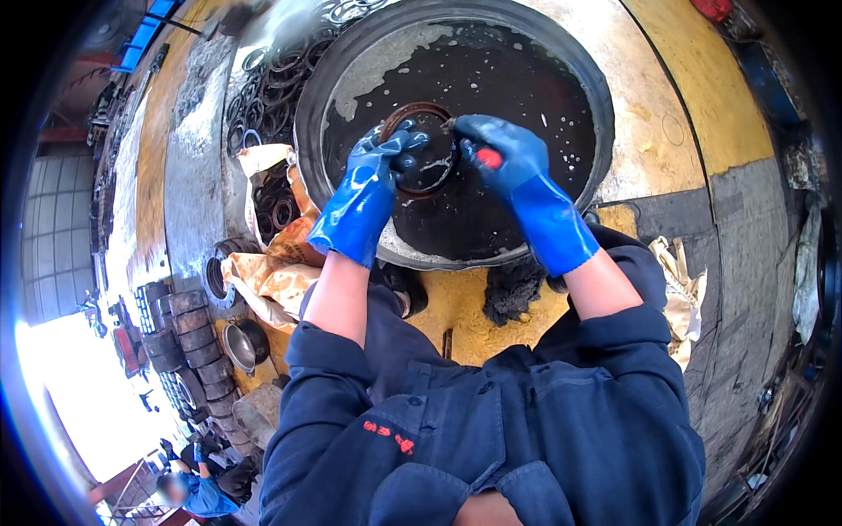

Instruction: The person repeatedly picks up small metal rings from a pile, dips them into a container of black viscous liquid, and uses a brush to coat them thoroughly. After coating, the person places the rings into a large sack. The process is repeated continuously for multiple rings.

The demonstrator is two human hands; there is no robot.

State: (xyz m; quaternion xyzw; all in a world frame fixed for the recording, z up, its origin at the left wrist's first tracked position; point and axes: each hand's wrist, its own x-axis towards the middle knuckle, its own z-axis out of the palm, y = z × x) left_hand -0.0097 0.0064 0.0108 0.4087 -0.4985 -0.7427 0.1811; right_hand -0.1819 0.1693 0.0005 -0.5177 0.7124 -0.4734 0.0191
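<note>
Both my hands wear blue rubber gloves and are held over a wide round black tub point(602, 96) of dark liquid. My left hand point(375, 162) grips a reddish-brown ring point(405, 111) by its left side, holding it tilted above the liquid. My right hand point(506, 153) is closed around a tool with a red handle point(489, 159), whose kind I cannot make out. Its dark tip lies against the ring's upper right edge, largely hidden by the glove. Pale foam floats along the tub's left side.
Many dark rings point(279, 79) lie heaped left of the tub. An open paper sack point(281, 259) with more rings stands nearby, beside a metal bowl point(246, 344) and stacked dark cylinders point(189, 329). A dark rag-like lump point(513, 292) lies before the tub. Another person point(206, 495) sits at lower left.
</note>
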